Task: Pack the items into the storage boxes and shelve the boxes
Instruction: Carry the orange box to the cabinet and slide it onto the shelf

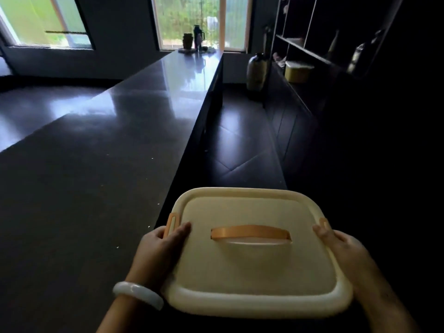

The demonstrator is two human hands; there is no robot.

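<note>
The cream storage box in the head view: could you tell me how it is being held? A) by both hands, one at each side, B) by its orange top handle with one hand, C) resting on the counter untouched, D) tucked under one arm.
A: the left hand and right hand grip opposite sides of the storage box, while its orange handle lies untouched.

Left hand (pixel 163 248), right hand (pixel 343 246) forward, fingers curled, gripping.

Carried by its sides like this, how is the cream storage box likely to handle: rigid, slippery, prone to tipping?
The storage box looks like rigid moulded plastic, so it probably won't flex. Its smooth lid may be slippery; the left hand and right hand grip opposite edges. Wide and flat, it probably stays level.
</note>
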